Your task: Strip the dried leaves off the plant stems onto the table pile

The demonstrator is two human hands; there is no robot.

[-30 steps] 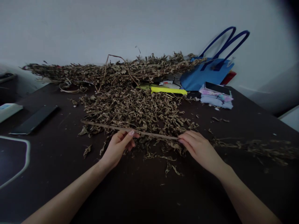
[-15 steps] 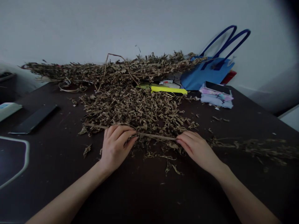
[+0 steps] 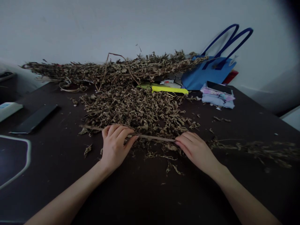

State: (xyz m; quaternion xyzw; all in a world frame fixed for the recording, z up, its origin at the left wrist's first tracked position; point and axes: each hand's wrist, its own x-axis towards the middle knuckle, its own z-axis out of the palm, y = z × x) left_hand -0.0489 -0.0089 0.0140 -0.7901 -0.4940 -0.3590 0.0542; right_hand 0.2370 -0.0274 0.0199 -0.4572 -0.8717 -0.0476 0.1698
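My left hand (image 3: 116, 144) is closed on a dried plant stem (image 3: 156, 137), fingers over the top and thumb below. The bare left end of the stem sticks out past that hand. My right hand (image 3: 194, 146) pinches the same stem farther right. Beyond it, a leafy stretch of dried plant (image 3: 255, 150) trails to the right edge; the join is hidden by the hand. A loose pile of dried, curled leaves (image 3: 140, 107) lies just behind and under the stem. A few loose leaves (image 3: 172, 167) lie in front of it.
A bundle of dried leafy stems (image 3: 79, 72) lies across the back by the wall. At the back right are a blue bag (image 3: 199, 75), a yellow object (image 3: 170, 90), and a phone (image 3: 219, 87) on folded cloth. A dark flat object (image 3: 35, 118) lies at left on the dark table (image 3: 140, 200).
The stem has shifted slightly left, with a little more of it showing beyond my left hand. My right hand has moved slightly left along with it. Both hands keep hold.
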